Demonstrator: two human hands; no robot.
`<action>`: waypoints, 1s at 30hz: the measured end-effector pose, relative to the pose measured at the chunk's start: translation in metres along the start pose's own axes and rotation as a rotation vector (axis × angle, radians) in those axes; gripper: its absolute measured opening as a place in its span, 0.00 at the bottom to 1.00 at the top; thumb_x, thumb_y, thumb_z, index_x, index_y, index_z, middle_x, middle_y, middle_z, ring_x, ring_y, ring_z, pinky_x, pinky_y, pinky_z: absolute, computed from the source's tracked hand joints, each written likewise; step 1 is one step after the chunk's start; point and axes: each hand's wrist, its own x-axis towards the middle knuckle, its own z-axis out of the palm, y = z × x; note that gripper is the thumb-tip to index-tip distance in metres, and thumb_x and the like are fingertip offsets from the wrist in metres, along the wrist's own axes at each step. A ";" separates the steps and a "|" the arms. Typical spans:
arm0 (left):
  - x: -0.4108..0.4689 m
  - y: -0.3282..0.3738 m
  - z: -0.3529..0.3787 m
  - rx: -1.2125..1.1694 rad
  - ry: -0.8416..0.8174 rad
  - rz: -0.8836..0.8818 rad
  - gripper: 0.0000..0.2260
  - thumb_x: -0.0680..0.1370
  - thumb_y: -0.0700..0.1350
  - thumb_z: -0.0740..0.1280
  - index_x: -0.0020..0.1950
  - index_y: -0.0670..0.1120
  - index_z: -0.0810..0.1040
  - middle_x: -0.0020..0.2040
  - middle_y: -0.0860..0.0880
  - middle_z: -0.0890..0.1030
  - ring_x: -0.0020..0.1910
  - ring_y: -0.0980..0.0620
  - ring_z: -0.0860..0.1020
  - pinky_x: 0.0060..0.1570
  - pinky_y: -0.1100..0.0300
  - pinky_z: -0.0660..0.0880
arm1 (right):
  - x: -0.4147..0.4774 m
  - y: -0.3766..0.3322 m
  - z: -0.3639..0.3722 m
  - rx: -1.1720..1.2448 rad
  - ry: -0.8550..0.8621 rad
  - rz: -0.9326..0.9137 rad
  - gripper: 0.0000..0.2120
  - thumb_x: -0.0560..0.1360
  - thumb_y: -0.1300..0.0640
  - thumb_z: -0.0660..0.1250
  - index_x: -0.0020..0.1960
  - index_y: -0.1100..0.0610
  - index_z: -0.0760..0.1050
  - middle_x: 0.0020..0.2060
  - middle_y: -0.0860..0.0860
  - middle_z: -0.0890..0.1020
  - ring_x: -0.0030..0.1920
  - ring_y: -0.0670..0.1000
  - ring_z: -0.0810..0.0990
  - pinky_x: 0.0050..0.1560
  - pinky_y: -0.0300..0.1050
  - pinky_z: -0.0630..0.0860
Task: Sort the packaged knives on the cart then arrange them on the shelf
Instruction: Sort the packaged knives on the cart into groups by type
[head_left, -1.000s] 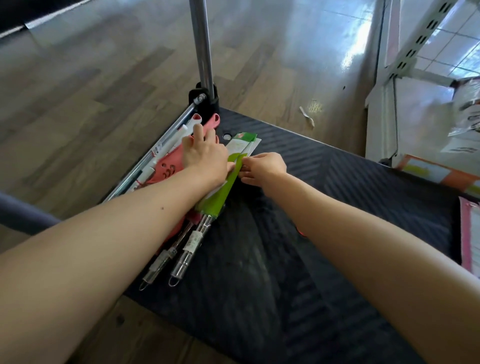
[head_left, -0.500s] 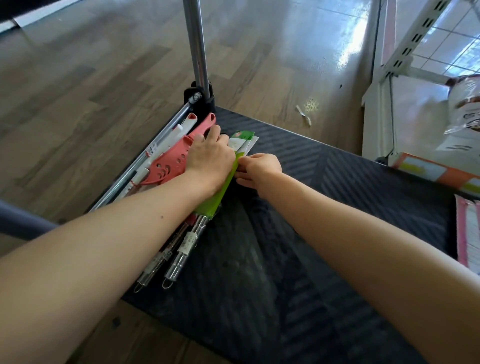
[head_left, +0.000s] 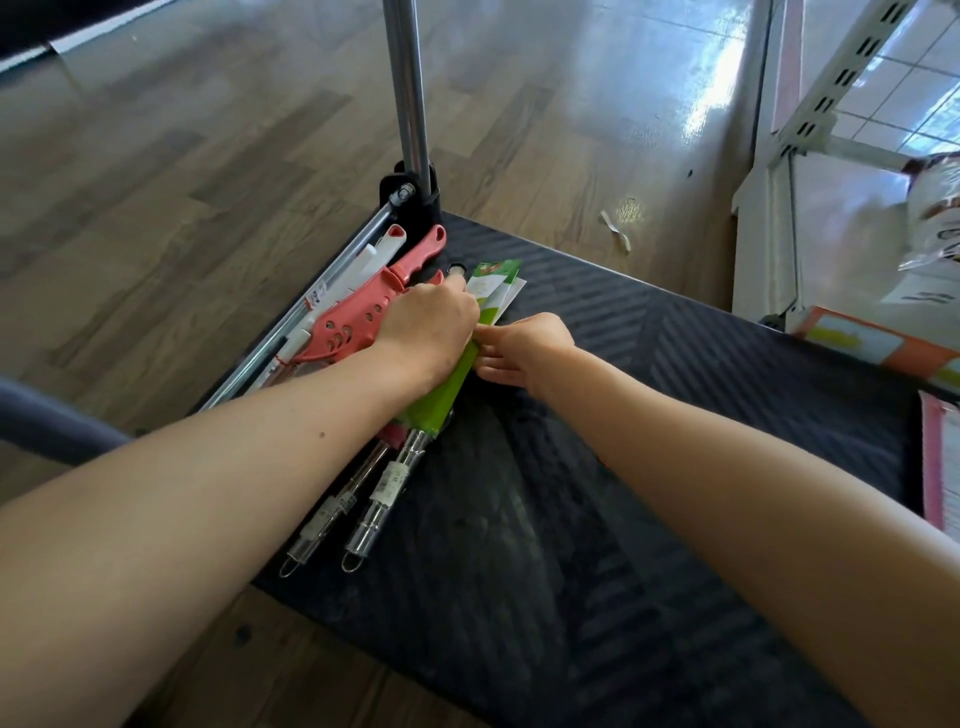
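While the left hand pressed flat on the green packaged knife, the right hand pinched its edge. Both lay on the cart.

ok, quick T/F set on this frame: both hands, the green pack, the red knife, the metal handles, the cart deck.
1. The left hand lies on top of the green sleeved knife pack. True.
2. The right hand is lifted well clear of that pack. False: its fingers are at the pack's right edge.
3. The red perforated plastic knife sits to the right of the green pack. False: it lies to its left, near the cart's chrome side rail.
4. Two shiny metal handles with wire loops point toward the camera. True.
5. The black ribbed cart deck is piled with boxes in its middle. False: the middle is bare.
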 end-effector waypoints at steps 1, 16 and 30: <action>0.000 0.000 -0.001 0.011 -0.015 0.009 0.11 0.81 0.37 0.56 0.57 0.35 0.75 0.57 0.40 0.76 0.55 0.37 0.78 0.46 0.50 0.75 | 0.000 0.001 0.000 -0.040 0.017 -0.013 0.11 0.71 0.60 0.73 0.34 0.62 0.73 0.31 0.56 0.78 0.28 0.49 0.78 0.29 0.39 0.80; -0.005 0.018 -0.041 0.013 -0.060 0.005 0.11 0.76 0.30 0.57 0.57 0.35 0.73 0.56 0.36 0.77 0.57 0.34 0.75 0.46 0.49 0.71 | -0.012 -0.004 -0.039 0.012 0.103 -0.245 0.05 0.73 0.62 0.70 0.39 0.62 0.77 0.34 0.56 0.80 0.28 0.48 0.78 0.27 0.36 0.78; 0.023 0.055 -0.072 -0.529 0.373 -0.005 0.09 0.78 0.42 0.65 0.50 0.38 0.81 0.48 0.41 0.84 0.45 0.43 0.83 0.44 0.57 0.77 | -0.048 -0.003 -0.165 -0.043 0.250 -0.327 0.07 0.74 0.61 0.68 0.37 0.57 0.76 0.35 0.53 0.81 0.34 0.47 0.80 0.35 0.38 0.79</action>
